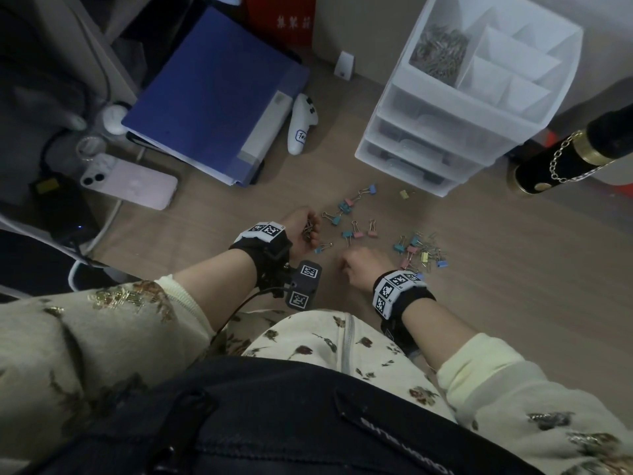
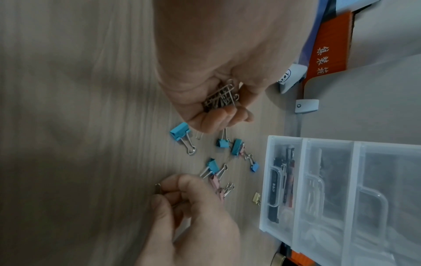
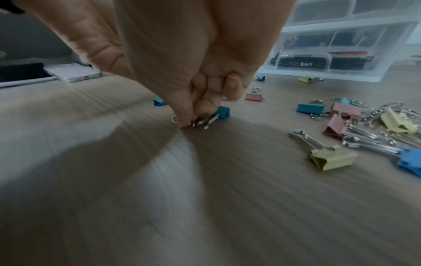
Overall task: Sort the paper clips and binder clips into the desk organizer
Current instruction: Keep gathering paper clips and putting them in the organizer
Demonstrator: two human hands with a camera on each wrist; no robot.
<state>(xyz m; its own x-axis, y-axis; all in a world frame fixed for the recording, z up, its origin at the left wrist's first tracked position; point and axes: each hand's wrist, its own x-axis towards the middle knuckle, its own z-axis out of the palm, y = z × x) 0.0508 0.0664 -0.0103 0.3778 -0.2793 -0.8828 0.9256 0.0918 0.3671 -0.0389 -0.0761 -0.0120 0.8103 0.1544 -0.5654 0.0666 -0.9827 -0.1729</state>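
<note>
The left hand [image 2: 205,75] cups a bundle of paper clips [image 2: 222,96] in curled fingers. The right hand [image 3: 193,59] pinches a paper clip [image 3: 182,121] flat on the desk [image 3: 159,198], beside a teal binder clip [image 3: 222,112]. A thin clip may slip from the pinch, and tilting the left hand may spill its bundle short of the desk organizer [image 1: 479,108].

A cluttered office desk: pale wood-grain desktop [image 1: 479,320], thick blue ring binder [image 1: 212,87], translucent white plastic drawer organizer [image 1: 455,108], pink smartphone [image 1: 133,186], charging cables alongside.
</note>
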